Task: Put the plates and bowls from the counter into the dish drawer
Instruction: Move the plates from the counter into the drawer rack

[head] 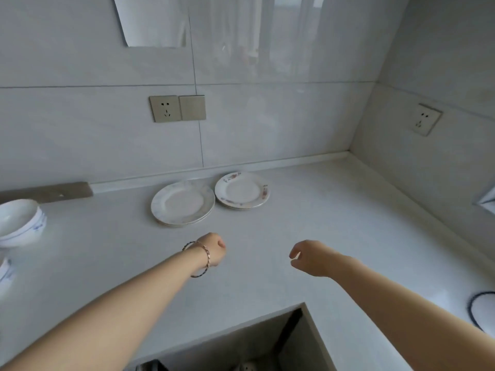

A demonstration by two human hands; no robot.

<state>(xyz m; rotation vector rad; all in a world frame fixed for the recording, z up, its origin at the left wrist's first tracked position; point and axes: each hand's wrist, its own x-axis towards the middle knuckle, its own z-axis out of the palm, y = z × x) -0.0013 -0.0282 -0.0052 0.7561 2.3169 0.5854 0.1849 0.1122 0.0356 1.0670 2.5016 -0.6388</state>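
We see both arms out over pale counter [308, 210]. Left hand [214, 249] curled into loose fist, holding nothing, bracelets [205, 259] on wrist. Right hand [308, 257] half-curled, fingers apart, also holding nothing. Ahead, near back wall: marbled plates [183, 203] stacked, floral plates [242, 190] stacked just beside, to right. Stacked bowls [20, 222] at far left edge. Drawer opening [241, 344] below counter front; contents unclear.

pale tiled walls [267, 116], wall sockets [165, 108]
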